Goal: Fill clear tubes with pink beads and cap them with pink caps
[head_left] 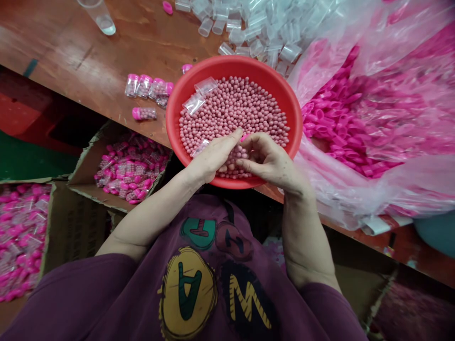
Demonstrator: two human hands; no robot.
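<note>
A red basin on the table holds many dusty-pink beads. Both my hands are together over its near side. My left hand is closed, fingers pressed together, around what looks like a small clear tube of beads, mostly hidden. Against it, my right hand curls in a pinch, with a bright pink cap at its fingertips. How far the cap sits on the tube cannot be seen. Clear tubes lie on the beads at the basin's left, and another shows beside my left hand.
Several capped bead tubes lie left of the basin. Empty clear tubes are heaped behind it. At right, a plastic bag spills pink caps. Cardboard boxes of filled tubes stand below the table edge. A clear cup lies far left.
</note>
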